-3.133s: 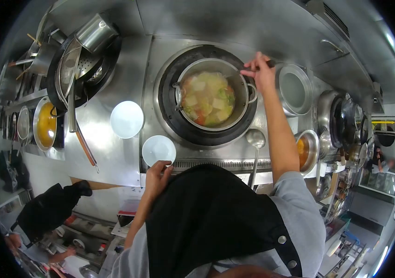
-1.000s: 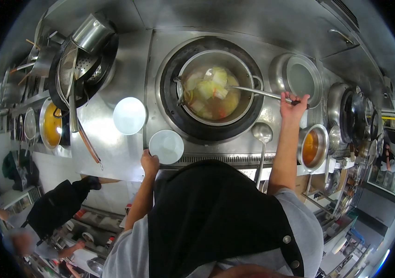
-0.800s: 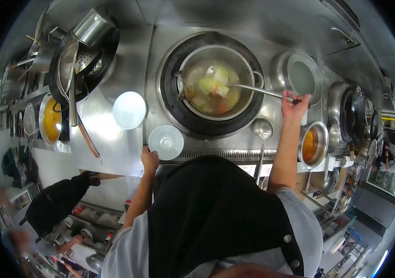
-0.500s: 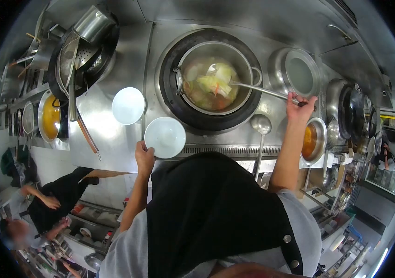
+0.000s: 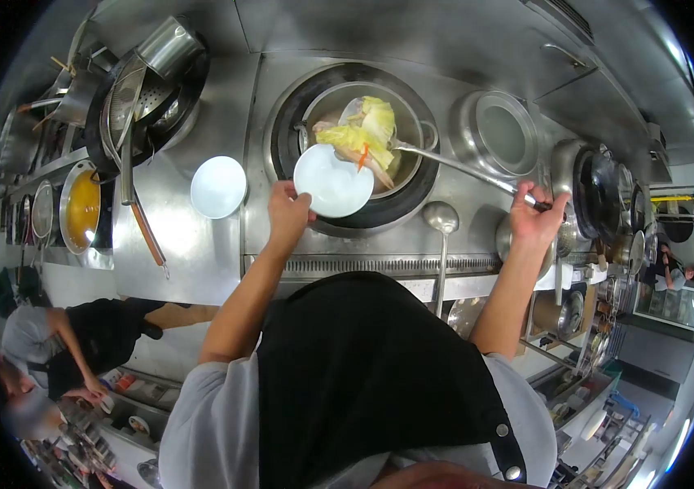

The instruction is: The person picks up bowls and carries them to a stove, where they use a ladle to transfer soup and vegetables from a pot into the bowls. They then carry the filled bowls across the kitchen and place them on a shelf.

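My left hand (image 5: 288, 216) grips the rim of a white bowl (image 5: 332, 186), which is over the near left edge of a metal pot (image 5: 327, 95). In my right hand (image 5: 537, 213) is the long handle of a ladle (image 5: 461, 165). Its head carries a heap of pale green cabbage (image 5: 369, 134) with a strip of orange carrot and some pale pieces, lifted over the pot just beyond the bowl. The heap hides most of the ladle's head. The pot sits on a black ring burner (image 5: 283, 130).
A second white bowl (image 5: 218, 187) stands left of the burner. Another ladle (image 5: 441, 218) lies at the right front. Metal pots (image 5: 507, 130) stand at the right, and a wok with strainers (image 5: 147, 106) at the left. A co-worker (image 5: 78, 342) is at the lower left.
My left hand has brought the bowl up and right, over the pot's edge. The ladle has risen out of the pot with cabbage on it. My right hand has come nearer my body.
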Demonstrator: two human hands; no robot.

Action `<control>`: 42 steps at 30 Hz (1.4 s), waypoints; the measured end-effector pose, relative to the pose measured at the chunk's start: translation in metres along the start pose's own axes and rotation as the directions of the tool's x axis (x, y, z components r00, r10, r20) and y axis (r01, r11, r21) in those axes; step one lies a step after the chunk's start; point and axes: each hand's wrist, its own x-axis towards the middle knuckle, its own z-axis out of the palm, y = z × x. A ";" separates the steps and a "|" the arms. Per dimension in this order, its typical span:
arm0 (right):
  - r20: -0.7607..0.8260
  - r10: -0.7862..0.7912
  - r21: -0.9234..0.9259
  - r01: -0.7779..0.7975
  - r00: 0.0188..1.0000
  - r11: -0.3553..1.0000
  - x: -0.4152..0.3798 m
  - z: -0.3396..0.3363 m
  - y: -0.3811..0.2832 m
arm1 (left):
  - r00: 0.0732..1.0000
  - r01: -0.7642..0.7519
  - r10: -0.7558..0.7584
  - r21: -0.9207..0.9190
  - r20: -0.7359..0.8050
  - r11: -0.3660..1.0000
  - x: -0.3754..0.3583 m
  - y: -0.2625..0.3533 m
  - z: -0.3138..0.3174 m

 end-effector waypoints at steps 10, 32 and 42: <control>0.105 0.050 -0.090 -0.041 0.993 0.995 -0.069 -0.002 0.036 | 1.000 -0.013 0.012 -0.095 -0.012 0.995 0.013 0.013 0.033; 0.241 -0.129 0.005 0.131 0.962 0.991 -0.051 -0.017 -0.003 | 0.999 0.032 -0.031 -0.071 0.019 0.997 0.020 -0.015 0.049; 0.209 -0.139 -0.022 0.147 0.968 0.989 -0.016 -0.027 0.039 | 1.000 0.022 -0.022 0.007 -0.002 1.000 -0.004 -0.017 0.003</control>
